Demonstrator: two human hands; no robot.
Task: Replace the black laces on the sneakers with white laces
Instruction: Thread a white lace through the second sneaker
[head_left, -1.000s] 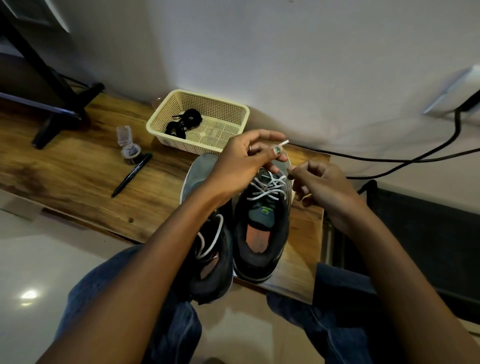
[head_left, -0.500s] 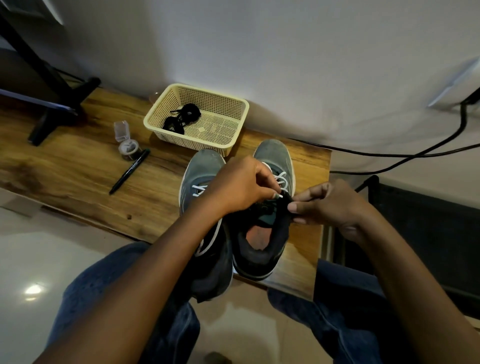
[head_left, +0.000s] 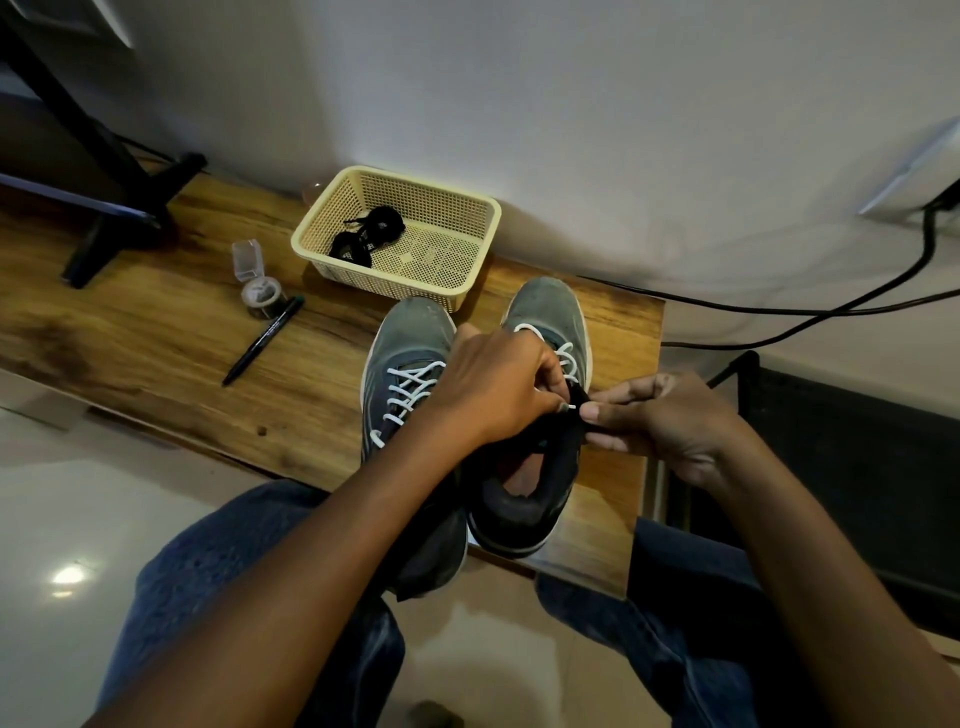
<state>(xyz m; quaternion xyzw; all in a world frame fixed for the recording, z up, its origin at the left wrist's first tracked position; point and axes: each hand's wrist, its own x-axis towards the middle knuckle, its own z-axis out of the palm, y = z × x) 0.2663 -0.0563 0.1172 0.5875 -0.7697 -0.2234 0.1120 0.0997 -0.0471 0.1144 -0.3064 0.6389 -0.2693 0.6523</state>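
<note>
While the left hand (head_left: 498, 384) pinches the white lace tip (head_left: 570, 407), the right hand (head_left: 670, 421) grips the right sneaker (head_left: 524, 499) collar at frame centre on the table (head_left: 156, 332) (no legible branding).

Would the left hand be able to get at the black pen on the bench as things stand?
Probably yes: the black pen lies in the open left of the sneakers, nothing covering it, but the left hand is pinching the white lace tip and must release it first.
</note>
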